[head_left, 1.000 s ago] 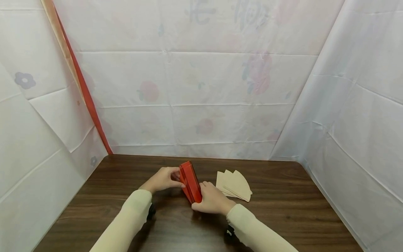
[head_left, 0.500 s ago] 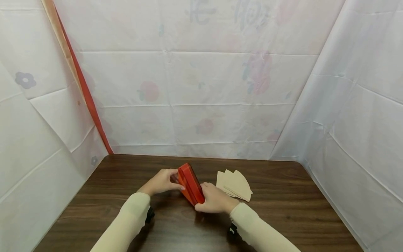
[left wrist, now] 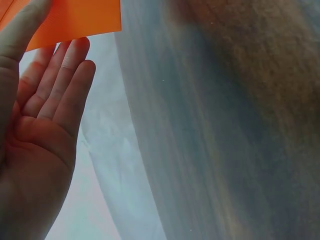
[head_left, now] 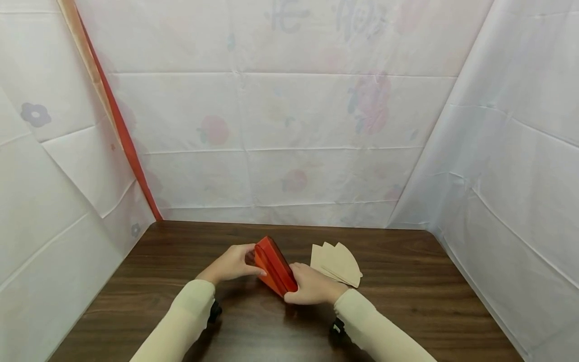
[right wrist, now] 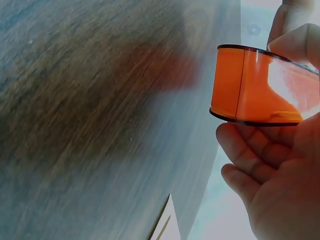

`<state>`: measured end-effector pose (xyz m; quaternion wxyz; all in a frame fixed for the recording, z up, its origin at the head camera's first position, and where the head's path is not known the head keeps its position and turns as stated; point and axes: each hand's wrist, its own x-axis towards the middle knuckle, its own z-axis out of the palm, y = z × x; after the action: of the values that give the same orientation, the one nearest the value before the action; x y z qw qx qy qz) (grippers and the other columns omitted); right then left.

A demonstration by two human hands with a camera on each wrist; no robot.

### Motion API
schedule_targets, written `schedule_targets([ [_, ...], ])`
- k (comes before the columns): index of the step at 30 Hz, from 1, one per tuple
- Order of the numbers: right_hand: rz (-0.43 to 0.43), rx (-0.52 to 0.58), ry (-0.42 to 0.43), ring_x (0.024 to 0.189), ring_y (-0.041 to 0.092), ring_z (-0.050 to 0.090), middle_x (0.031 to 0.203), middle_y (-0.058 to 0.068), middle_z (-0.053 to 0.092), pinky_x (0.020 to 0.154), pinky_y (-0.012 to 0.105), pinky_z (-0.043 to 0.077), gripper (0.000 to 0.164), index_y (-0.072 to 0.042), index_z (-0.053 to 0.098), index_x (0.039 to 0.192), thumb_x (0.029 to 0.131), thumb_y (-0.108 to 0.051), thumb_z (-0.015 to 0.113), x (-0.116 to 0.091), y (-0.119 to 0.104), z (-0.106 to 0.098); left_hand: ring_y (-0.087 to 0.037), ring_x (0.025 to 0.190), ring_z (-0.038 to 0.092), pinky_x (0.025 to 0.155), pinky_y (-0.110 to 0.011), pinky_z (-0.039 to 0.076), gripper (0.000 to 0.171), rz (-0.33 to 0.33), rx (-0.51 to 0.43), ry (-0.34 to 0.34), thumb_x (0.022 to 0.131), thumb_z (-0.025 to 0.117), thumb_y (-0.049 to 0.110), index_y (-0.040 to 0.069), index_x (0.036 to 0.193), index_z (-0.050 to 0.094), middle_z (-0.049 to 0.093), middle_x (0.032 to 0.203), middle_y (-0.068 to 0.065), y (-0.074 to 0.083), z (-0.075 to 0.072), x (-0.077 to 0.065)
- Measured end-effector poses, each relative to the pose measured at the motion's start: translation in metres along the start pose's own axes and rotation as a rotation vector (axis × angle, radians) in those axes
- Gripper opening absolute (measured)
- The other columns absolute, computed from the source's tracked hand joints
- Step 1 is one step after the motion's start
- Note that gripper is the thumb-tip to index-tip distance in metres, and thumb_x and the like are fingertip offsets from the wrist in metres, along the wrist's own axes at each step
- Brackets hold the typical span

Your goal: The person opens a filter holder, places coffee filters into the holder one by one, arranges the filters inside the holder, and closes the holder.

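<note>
A translucent orange-red box (head_left: pixel 279 269) with dark edges is held tilted between both hands over the table. My right hand (head_left: pixel 312 286) grips its lower right end, thumb on the near side. In the right wrist view the box's rounded end (right wrist: pixel 231 82) pokes out beyond the fingers, with clear, glossy parts showing farther along. At the upper left end, my left hand (head_left: pixel 229 265) pinches the box. In the left wrist view its thumb lies over a flat orange face (left wrist: pixel 87 20), while the fingertips meet the far side. Most of the box is outside that view.
Several cone-shaped paper coffee filters (head_left: pixel 340 264) lie fanned out on the dark wood table (head_left: pixel 407 296), just behind my right hand. White patterned sheets (head_left: pixel 289 110) hang along the back and both sides. A red strip (head_left: pixel 128 146) runs down the left corner.
The box has leaned over further, its lower end sliding a little to the right along with my right hand. My left hand has shifted only slightly. The filters stay put.
</note>
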<state>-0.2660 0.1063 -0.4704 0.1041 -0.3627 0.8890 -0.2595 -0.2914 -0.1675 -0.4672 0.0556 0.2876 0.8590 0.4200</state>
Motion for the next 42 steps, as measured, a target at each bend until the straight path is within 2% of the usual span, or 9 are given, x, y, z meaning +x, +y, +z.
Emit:
schedule_targets([
  [6, -0.049, -0.001, 0.002, 0.075, 0.006, 0.053, 0.088, -0.008, 0.055, 0.064, 0.02, 0.048, 0.032, -0.013, 0.057, 0.104, 0.079, -0.029, 0.07, -0.004, 0.001, -0.003, -0.011, 0.089, 0.068, 0.079, -0.03, 0.057, 0.049, 0.01, -0.033, -0.01, 0.081, 0.085, 0.037, 0.016, 0.119, 0.063, 0.071, 0.098, 0.009, 0.001, 0.003, -0.003],
  [11, -0.069, 0.016, 0.003, 0.07, 0.005, 0.053, 0.085, -0.008, 0.055, 0.062, 0.02, 0.048, 0.028, -0.015, 0.056, 0.1, 0.078, -0.026, 0.07, -0.008, 0.002, -0.005, -0.009, 0.087, 0.068, 0.078, -0.028, 0.057, 0.049, 0.016, -0.032, 0.003, 0.08, 0.086, 0.038, 0.017, 0.118, 0.063, 0.07, 0.096, 0.012, 0.004, 0.006, -0.006],
  [24, -0.056, -0.006, 0.045, 0.07, 0.005, 0.053, 0.084, -0.01, 0.055, 0.061, 0.019, 0.048, 0.028, -0.017, 0.056, 0.099, 0.078, -0.025, 0.071, -0.012, 0.006, -0.001, -0.005, 0.093, 0.065, 0.084, -0.029, 0.055, 0.046, 0.025, 0.061, 0.057, 0.081, 0.083, 0.044, 0.022, 0.118, 0.067, 0.067, 0.1, 0.017, 0.012, 0.013, -0.014],
  [33, -0.06, 0.006, 0.055, 0.071, 0.004, 0.055, 0.084, -0.012, 0.056, 0.062, 0.02, 0.05, 0.03, -0.017, 0.058, 0.102, 0.08, -0.029, 0.075, -0.015, 0.009, -0.004, -0.006, 0.091, 0.066, 0.081, -0.026, 0.056, 0.041, 0.051, 0.043, 0.043, 0.084, 0.083, 0.036, 0.019, 0.118, 0.067, 0.068, 0.101, 0.013, 0.015, 0.015, -0.019],
  [42, -0.079, -0.007, 0.052, 0.071, 0.003, 0.055, 0.084, -0.014, 0.057, 0.062, 0.02, 0.05, 0.027, -0.02, 0.058, 0.101, 0.083, -0.03, 0.075, -0.022, 0.012, -0.006, -0.007, 0.087, 0.067, 0.078, -0.027, 0.058, 0.035, 0.11, 0.065, 0.042, 0.088, 0.08, 0.033, 0.014, 0.115, 0.068, 0.068, 0.1, 0.009, 0.017, 0.018, -0.025],
])
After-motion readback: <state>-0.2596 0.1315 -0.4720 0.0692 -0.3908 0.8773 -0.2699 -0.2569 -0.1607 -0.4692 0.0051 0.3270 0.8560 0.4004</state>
